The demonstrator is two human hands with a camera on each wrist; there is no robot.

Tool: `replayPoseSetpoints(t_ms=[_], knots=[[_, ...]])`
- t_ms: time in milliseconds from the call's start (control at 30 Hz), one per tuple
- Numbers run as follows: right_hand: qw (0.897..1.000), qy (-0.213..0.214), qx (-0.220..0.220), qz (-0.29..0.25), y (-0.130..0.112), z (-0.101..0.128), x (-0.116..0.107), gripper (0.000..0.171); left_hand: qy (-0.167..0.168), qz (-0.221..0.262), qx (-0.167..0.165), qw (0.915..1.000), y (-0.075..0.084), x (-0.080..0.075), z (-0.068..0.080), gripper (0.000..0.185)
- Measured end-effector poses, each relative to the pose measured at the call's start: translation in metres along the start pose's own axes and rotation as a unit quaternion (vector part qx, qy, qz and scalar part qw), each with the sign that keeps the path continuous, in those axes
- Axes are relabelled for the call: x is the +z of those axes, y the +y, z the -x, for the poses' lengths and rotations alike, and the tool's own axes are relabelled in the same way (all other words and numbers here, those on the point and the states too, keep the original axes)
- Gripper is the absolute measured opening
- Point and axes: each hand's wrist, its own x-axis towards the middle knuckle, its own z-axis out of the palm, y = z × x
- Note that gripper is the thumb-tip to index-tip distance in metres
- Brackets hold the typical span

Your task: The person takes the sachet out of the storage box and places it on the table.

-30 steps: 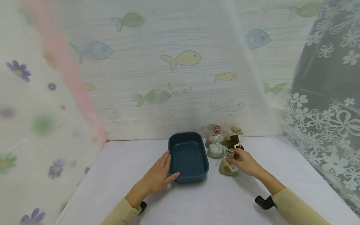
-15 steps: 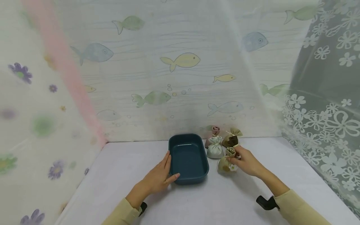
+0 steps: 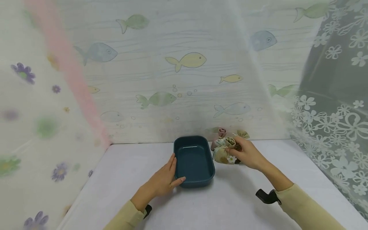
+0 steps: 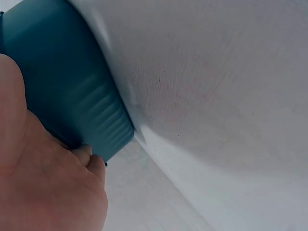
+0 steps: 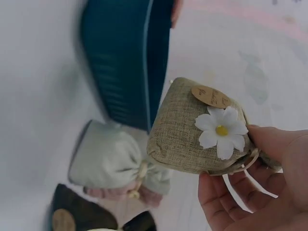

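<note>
Cream-sleeved, my left hand point(image 3: 162, 183) is lying with straight fingers against the near left corner of the teal tray point(image 3: 194, 174), steadying it. Further right, my right hand point(image 3: 247, 155) is pinching the neck of the burlap pouch with the white flower point(image 3: 222, 156), now lifted off the table point(image 3: 230, 204) and moving left toward the tray. Behind it, the other pouches point(image 3: 220, 133) are staying by the far wall.

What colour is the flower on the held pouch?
White petals, yellow centre; clearest in the right wrist view.
</note>
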Motion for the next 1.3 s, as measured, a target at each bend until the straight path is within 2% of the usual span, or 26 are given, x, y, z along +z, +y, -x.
replayPoseSetpoints(t_ms=[233,433,533,733,1000,1133,1300], knots=[[1.0,0.012,-0.024,-0.003,-0.01,-0.026,0.015,0.016,0.005,-0.009,0.008,0.9999,-0.001,0.001,-0.001,0.098],[0.999,0.015,-0.028,-0.005,-0.011,-0.044,0.034,0.009,0.015,-0.027,0.02,0.9993,-0.002,0.005,-0.003,0.1],[1.0,0.006,-0.017,-0.002,-0.012,-0.054,0.043,0.011,0.011,-0.028,0.016,0.9994,-0.001,0.005,-0.003,0.098],[1.0,-0.013,0.019,-0.001,-0.017,-0.079,0.061,0.027,0.002,-0.039,0.001,0.9992,0.001,0.0,-0.003,0.093],[0.992,-0.076,0.101,-0.033,-0.016,-0.107,0.082,0.035,-0.003,-0.032,0.003,0.9995,0.003,-0.001,-0.001,0.095],[0.99,-0.082,0.108,-0.031,-0.008,-0.122,0.091,0.033,0.004,-0.036,0.007,0.9993,0.001,-0.001,-0.002,0.095],[0.993,-0.08,0.084,-0.008,0.0,-0.134,0.099,0.015,0.014,-0.038,0.016,0.999,-0.001,0.002,-0.004,0.095]])
